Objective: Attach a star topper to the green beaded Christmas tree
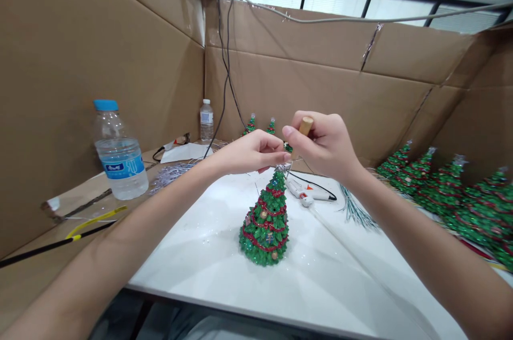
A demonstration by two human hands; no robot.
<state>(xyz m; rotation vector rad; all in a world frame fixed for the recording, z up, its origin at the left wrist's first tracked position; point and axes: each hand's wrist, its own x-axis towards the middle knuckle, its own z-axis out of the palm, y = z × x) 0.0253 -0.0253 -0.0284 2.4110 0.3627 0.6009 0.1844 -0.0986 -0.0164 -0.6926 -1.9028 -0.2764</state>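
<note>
A small decorated Christmas tree (264,222), green with red garland and coloured baubles, stands upright on the white table (340,286). Just above its silvery top, my left hand (256,150) is closed in a pinch; what sits between the fingertips is too small to make out. My right hand (320,142) is wrapped round a wooden handle (306,125), close to the left fingertips. Any tip of the handled tool is hidden by the fingers. Behind the tree lies a white glue gun (300,190) with a clear glue stick (332,233) trailing towards me.
More Christmas trees (444,185) line the right side, with a few at the back. A large water bottle (120,158) and a smaller bottle (207,121) stand left. Green-white strands (356,209) lie right; silvery tinsel (170,175) lies left. Cardboard walls (320,67) enclose the table.
</note>
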